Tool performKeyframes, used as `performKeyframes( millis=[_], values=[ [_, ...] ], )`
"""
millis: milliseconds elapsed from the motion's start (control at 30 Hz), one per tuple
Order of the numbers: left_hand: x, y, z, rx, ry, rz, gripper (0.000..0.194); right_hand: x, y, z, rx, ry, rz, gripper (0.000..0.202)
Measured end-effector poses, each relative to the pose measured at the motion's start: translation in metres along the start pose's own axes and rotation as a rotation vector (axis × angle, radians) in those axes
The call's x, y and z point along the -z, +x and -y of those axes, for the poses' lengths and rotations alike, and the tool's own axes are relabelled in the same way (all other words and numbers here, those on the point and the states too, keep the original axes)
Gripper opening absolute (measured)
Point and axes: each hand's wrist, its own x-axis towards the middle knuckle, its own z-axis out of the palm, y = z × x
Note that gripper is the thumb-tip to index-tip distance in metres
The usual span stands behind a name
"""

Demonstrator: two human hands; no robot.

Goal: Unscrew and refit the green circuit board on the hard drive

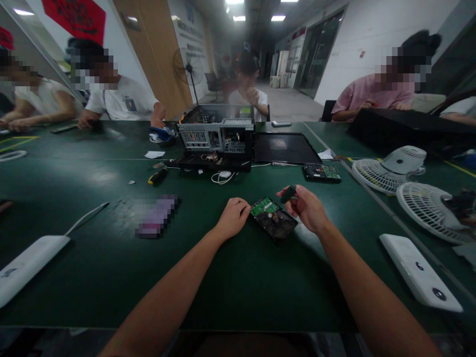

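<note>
A hard drive [279, 227] lies on the green table in front of me, its green circuit board facing up and the rest dark metal. My left hand [234, 217] rests at its left edge, fingers closed together, with thumb and fingertips pinching the corner. Over the drive's right side, my right hand [309, 209] pinches a small dark piece [288, 194] between thumb and fingers; its exact kind is too small to tell. A second hard drive [322, 172] lies farther back on the right, apart from both hands.
An opened computer case [217, 136] stands beyond, beside its black side panel [284, 148]. A screwdriver [157, 176] and a blurred phone [158, 216] lie left. White fan parts [383, 173] and a white device [420, 272] are right. Several people sit around the table.
</note>
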Motion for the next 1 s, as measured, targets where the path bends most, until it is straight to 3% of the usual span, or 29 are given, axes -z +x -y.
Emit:
performKeyframes(
  millis=[467, 867, 1000],
  values=[
    [0.0012, -0.0003, 0.0004, 0.006, -0.004, 0.002, 0.022, -0.0079, -0.0030, 0.0033, 0.011, -0.023, -0.018, 0.036],
    [0.0000, -0.0001, -0.0010, 0.001, -0.005, -0.006, 0.021, -0.0030, -0.0019, 0.0043, 0.018, -0.041, -0.037, 0.025],
    [0.0000, 0.0001, -0.0010, 0.011, -0.007, -0.006, 0.020, -0.0024, -0.0018, 0.0036, 0.033, -0.053, -0.040, 0.030]
  ],
)
